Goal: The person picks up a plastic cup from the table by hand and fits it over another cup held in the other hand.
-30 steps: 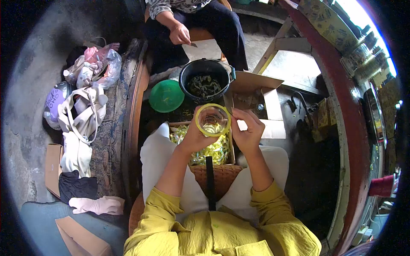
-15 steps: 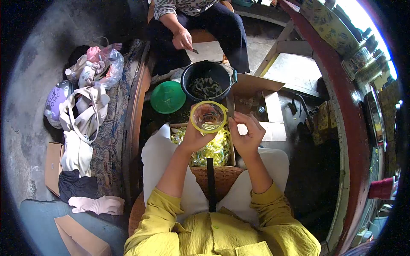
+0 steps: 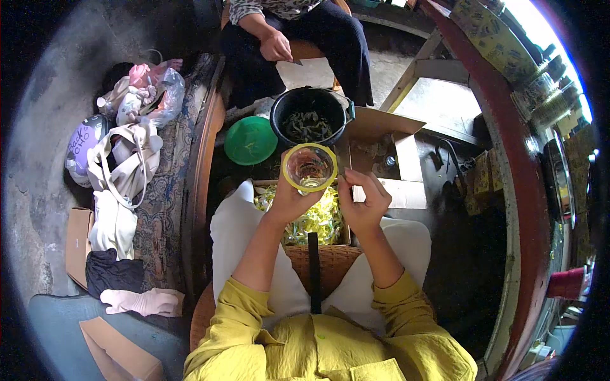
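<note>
My left hand [image 3: 297,203] is wrapped round a clear cup [image 3: 309,167] with a yellow rim, its open mouth turned up toward me. Close by on the right, my right hand [image 3: 366,200] is closed in a pinch near the rim. What sits between its fingertips is too small and dark to make out. Below both hands, between my knees, a box [image 3: 345,238] holds a heap of thin yellow strips [image 3: 318,222]. Just beyond the cup stands a black bucket [image 3: 276,120] with dark, leaf-like pieces inside.
A green round lid or dish [image 3: 250,141] lies left of the bucket. An open cardboard box [image 3: 406,193] stands to the right. Opposite me sits a person whose hand [image 3: 276,47] holds a small blade. Bags [image 3: 127,159] and clothes cover the left bench; a red-edged table [image 3: 530,190] borders the right.
The cup has shifted slightly away from me and tilts a little differently. My right hand stays pinched beside it. The other person's hand has moved slightly up and to the right.
</note>
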Tool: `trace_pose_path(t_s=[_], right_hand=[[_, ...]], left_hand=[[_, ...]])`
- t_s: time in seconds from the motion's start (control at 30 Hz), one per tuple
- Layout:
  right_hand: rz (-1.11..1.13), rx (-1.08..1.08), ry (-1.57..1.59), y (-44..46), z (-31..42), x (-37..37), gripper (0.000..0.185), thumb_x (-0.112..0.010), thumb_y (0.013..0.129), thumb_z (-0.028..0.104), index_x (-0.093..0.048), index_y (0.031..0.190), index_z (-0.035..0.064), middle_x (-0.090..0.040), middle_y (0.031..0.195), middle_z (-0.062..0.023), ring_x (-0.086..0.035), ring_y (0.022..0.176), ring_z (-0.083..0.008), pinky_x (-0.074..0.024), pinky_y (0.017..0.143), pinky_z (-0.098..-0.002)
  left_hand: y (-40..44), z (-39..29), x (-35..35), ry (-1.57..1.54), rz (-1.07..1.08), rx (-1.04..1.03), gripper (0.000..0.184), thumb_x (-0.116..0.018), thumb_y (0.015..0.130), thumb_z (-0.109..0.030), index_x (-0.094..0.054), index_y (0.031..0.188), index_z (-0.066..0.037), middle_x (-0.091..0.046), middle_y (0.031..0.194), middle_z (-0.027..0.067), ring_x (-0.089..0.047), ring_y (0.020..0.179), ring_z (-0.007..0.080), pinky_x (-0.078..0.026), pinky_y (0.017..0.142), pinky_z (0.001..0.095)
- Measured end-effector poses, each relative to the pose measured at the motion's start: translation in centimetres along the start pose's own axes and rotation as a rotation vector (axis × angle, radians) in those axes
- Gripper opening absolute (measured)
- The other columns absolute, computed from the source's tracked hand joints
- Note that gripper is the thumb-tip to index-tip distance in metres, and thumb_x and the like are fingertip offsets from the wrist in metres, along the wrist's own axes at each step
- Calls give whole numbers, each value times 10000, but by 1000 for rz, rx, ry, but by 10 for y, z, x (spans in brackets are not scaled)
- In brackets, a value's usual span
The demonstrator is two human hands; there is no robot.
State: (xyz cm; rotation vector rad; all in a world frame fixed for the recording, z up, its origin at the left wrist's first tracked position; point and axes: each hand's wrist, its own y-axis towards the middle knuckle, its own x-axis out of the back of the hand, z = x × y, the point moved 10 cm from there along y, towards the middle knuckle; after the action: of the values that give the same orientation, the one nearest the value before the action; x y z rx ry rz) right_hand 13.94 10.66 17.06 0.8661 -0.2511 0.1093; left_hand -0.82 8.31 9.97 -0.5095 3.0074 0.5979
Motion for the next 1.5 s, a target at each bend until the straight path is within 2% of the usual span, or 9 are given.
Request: trace_pose_path(t_s=[0.23,0.33,0.53,0.63,1.03,1.23,1.33,1.43,1.5], right_hand=[[-1,1,-9,0,-6,2,185,-651,653,-53,-618,829,-5,-606,691,-111,-603,595,-187,-469,529,-257],[-10,-6,-7,1,-7,4,177,-650,658,-48,-617,827,-7,-610,694,-111,-609,607,-184,-473,532,-257],[-6,5,-14,1,-2,4,168,-651,661,-45,-618,821,-5,-612,696,-111,-610,612,-176,-474,534,-250],[-14,15,-15,2,-2,4,167,-649,661,-47,-618,819,-2,-612,696,-111,-605,604,-176,-473,535,-249],[-10,-4,19,4,-9,7,186,-641,661,-60,-611,837,-8,-623,752,-117,-608,629,-175,-476,566,-250],[-21,-110,73,0,-19,5,160,-646,663,-48,-606,813,-7,-622,739,-109,-611,643,-165,-475,571,-252],[-3,-136,53,-4,-20,3,150,-654,659,-37,-605,798,-8,-618,716,-106,-612,642,-167,-475,572,-251],[5,-154,53,-7,-25,0,143,-657,657,-30,-605,788,-9,-615,700,-105,-610,630,-173,-473,564,-253],[-7,-141,46,-7,-25,0,141,-657,657,-28,-605,787,-10,-612,694,-105,-607,618,-178,-471,557,-256]], left_hand=[[-2,12,-10,-68,55,4,646,-694,614,-35,-337,1153,-47,-439,1068,81,-476,990,172,-417,843,298],[-1,7,-9,87,67,-37,638,-694,613,-36,-345,1149,-46,-439,1071,82,-467,999,170,-418,842,300],[-1,8,-5,-91,33,27,635,-693,617,-38,-345,1149,-50,-437,1075,81,-465,1002,173,-418,839,301],[-2,9,-9,21,81,3,638,-691,621,-36,-337,1151,-52,-437,1070,76,-471,998,169,-420,838,299],[-5,1,-24,9,158,3,621,-686,610,-34,-351,1133,-54,-450,1037,75,-470,1005,161,-405,858,302],[-5,15,-17,-137,95,84,643,-675,608,-33,-326,1146,-68,-423,1064,83,-456,1017,173,-406,858,316],[-4,8,-10,-161,58,21,685,-703,615,-40,-287,1158,-75,-411,1066,83,-443,1027,175,-415,851,312],[-2,-8,-11,4,34,-36,711,-734,618,-52,-266,1153,-70,-412,1053,83,-442,1025,170,-424,846,301],[0,-2,-13,3,28,-34,704,-745,616,-57,-274,1138,-66,-413,1049,83,-452,1016,170,-429,846,299]])
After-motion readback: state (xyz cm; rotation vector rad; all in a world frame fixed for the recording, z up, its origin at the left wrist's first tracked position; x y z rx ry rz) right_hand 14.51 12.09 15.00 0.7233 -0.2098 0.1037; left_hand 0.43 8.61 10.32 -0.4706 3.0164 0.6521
